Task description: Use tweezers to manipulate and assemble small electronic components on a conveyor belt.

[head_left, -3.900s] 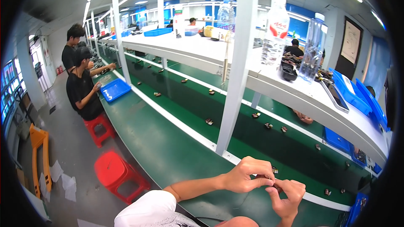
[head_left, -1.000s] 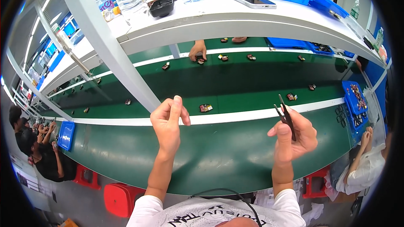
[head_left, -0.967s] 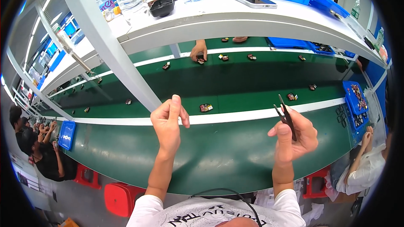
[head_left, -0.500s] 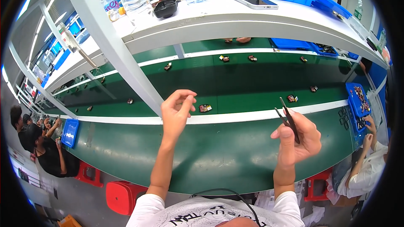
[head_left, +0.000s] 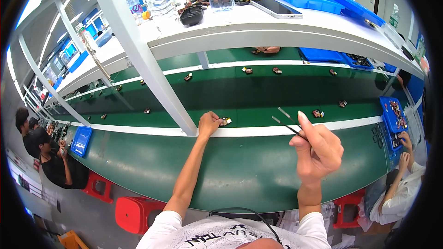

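My left hand (head_left: pixel 209 123) reaches over the white rail to the belt's near edge. Its fingers are drawn together against the left end of a small dark-red and black electronic part (head_left: pixel 225 121) with a pale yellow label. The fingertips partly cover that part, which still rests on the green belt (head_left: pixel 258 115). Raised above the near bench, my right hand (head_left: pixel 319 150) grips a pair of dark tweezers (head_left: pixel 291 126) between thumb and fingers. The tweezer tips stand apart, point up and left, and have nothing between them.
More small parts lie along the belt, including one (head_left: pixel 317 113) beyond my right hand. A white post (head_left: pixel 143 60) rises left of my left hand, under a white shelf (head_left: pixel 277 37). Blue trays (head_left: pixel 81 141) stand on the bench (head_left: pixel 258 166). Co-workers sit at both sides.
My left hand has moved forward and right from above the rail onto the small electronic part, its fingers closing. My right hand has shifted slightly left, tilting the tweezers further left.
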Demonstrator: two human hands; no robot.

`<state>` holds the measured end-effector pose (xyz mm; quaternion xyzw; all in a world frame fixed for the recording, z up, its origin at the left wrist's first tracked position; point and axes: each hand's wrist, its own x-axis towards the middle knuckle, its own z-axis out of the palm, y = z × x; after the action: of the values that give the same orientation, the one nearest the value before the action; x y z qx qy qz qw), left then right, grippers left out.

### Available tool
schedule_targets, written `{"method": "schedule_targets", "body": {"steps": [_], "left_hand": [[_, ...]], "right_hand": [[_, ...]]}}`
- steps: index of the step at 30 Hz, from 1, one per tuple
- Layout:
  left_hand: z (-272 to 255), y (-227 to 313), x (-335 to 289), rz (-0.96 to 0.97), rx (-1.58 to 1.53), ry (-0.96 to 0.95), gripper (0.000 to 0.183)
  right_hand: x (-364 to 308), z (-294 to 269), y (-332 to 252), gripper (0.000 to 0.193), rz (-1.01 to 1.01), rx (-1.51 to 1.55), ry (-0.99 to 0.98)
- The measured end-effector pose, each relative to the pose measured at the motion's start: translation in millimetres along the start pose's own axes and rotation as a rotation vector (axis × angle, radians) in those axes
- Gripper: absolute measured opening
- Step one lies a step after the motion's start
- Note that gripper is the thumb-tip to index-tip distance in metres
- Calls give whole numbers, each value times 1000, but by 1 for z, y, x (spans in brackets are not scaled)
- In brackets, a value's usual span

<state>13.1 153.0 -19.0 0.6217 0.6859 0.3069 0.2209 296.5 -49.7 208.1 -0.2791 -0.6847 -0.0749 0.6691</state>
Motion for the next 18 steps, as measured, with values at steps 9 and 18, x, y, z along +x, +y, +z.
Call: {"method": "schedule_targets", "body": {"steps": [9,18], "left_hand": [[-20,35,-21,26,-381,-94,12],[-117,156,-101,349,-802,-32,18]], "right_hand": [[-1,9,-8,27,41,-22,-12],[-6,32,1,21,314,327,-68]]}}
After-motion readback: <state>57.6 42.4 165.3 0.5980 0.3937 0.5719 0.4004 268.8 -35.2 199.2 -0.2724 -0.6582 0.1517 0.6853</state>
